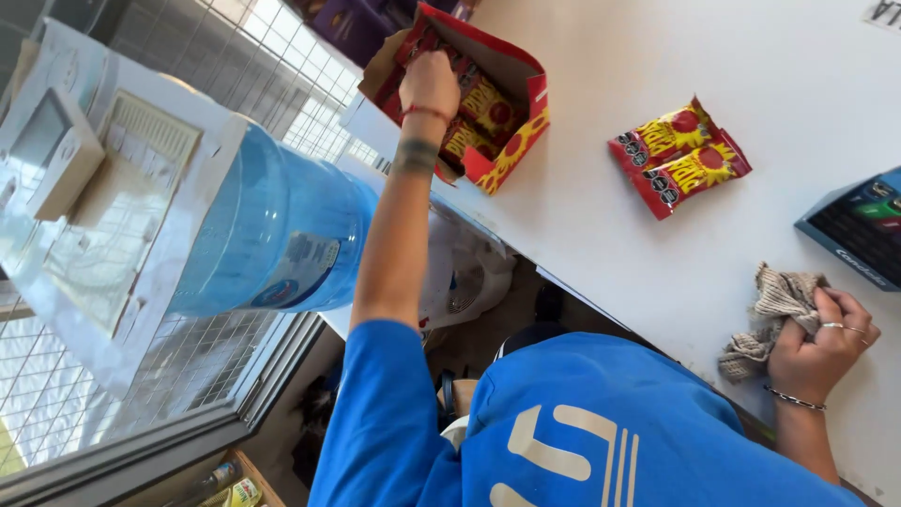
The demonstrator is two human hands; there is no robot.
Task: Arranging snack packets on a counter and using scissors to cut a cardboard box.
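Packets (483,105) in red and yellow wrappers filled an open red carton (526,103) that stood on the white counter (657,235), and the left hand (429,84) was reaching down into it among them. Its fingers were hidden inside the carton (only the knuckles and a red wrist cord showed), so I could not tell whether they had closed on a packet. Two loose packets (680,155) of the same kind lay side by side on the counter, well apart from the carton. Near the counter's edge, the right hand (821,343) was curled tightly around a beige knitted cloth (774,314), pressing it onto the surface; rings and a thin bracelet showed on it. A dark blue card terminal (859,230) sat just beyond the cloth. Beside the left arm stood a blue water jug (282,230).
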